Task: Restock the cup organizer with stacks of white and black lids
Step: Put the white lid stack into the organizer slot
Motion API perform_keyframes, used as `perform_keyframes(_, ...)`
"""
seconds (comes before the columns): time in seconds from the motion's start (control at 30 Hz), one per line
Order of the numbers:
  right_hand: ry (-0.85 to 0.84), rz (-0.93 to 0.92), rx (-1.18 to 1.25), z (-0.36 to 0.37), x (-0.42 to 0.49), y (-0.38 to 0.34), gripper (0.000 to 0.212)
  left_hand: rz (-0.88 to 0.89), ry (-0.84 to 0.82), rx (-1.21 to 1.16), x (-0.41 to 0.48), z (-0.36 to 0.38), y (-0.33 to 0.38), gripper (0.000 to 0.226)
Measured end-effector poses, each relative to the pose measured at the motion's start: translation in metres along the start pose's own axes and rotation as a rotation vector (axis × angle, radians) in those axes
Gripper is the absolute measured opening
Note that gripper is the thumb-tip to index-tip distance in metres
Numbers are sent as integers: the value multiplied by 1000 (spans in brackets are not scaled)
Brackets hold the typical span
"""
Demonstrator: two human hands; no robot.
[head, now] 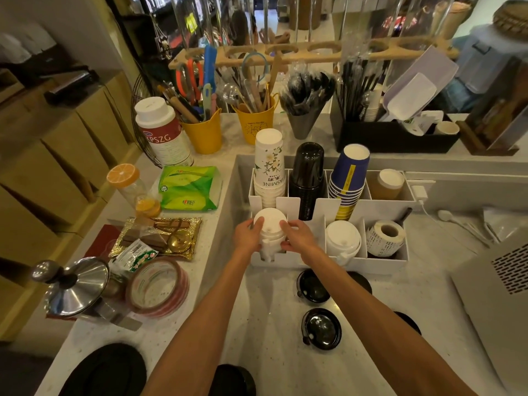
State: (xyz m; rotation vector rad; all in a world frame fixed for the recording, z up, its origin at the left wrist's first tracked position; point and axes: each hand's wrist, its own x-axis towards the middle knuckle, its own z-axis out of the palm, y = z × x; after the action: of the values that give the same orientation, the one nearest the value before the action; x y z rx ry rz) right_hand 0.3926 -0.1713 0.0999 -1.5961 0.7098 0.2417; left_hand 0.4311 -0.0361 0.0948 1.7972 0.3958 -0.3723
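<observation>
A stack of white lids (270,232) is being held from both sides, with the left hand (248,235) pressed to its left side and the right hand (297,237) pressed to its right side. Both arms are being stretched straight forward from the near edge of the bench (265,332), and the fingers of each hand are being curled around the stack, so both grips are closed on it. The stack is being kept upright in the front left slot of the white cup organizer (380,262), which is sitting toward the far side of the bench. A second stack of white lids (343,238) is resting in a slot further right in the same front row, and a roll of labels (384,237) is lying in the front right slot. Stacks of cups are being stored in the back row. Black lids are lying loose on the bench just in front of the organizer: one black lid (313,285) by the right forearm, and another black lid (322,328) nearer the near edge.
</observation>
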Motion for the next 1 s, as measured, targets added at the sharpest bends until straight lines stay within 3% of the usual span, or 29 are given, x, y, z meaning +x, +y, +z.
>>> perform_keyframes(0.37,73,-34,4,5,5,13,43,50,4,165,-1,-2,2,28)
perform_keyframes(0.53,95,-101,-88,7,7,13,46,71,-14,273,-1,-7,10,42)
perform_keyframes(0.63,60,-70,-71,8,4,6,44,181,6,437,-1,-12,16,45)
perform_keyframes(0.8,171,50,213,16,-28,29,21,372,76,553,-8,-12,14,40)
perform_keyframes(0.93,-76,353,599,40,-68,63,12,518,72,566,-15,-11,15,33)
perform_keyframes(1.0,-89,432,797,52,-63,71,13,525,30,593,-17,-11,13,34)
